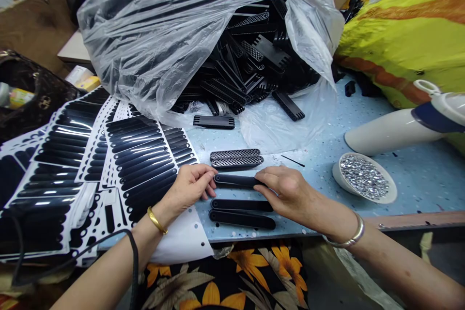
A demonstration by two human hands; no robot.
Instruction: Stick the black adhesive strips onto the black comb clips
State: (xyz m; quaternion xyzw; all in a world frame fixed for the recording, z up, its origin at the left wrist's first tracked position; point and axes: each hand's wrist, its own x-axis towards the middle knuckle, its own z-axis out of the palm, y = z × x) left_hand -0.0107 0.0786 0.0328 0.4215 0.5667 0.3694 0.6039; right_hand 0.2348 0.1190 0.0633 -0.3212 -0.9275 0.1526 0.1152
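Observation:
My left hand (191, 185) and my right hand (286, 189) pinch the two ends of a long black strip (236, 180) lying on the blue table (319, 155). Two more smooth black strips (241, 205) (242, 219) lie just below it, nearer me. Above it two perforated black strips (236, 158) lie side by side. A gold bangle is on my left wrist and a silver one on my right.
Sheets of glossy black stickers (141, 164) fan out at the left. A clear plastic bag (189, 34) full of black comb pieces fills the back. A white bowl of rhinestones (364, 178) and a white bottle (395, 128) sit at the right.

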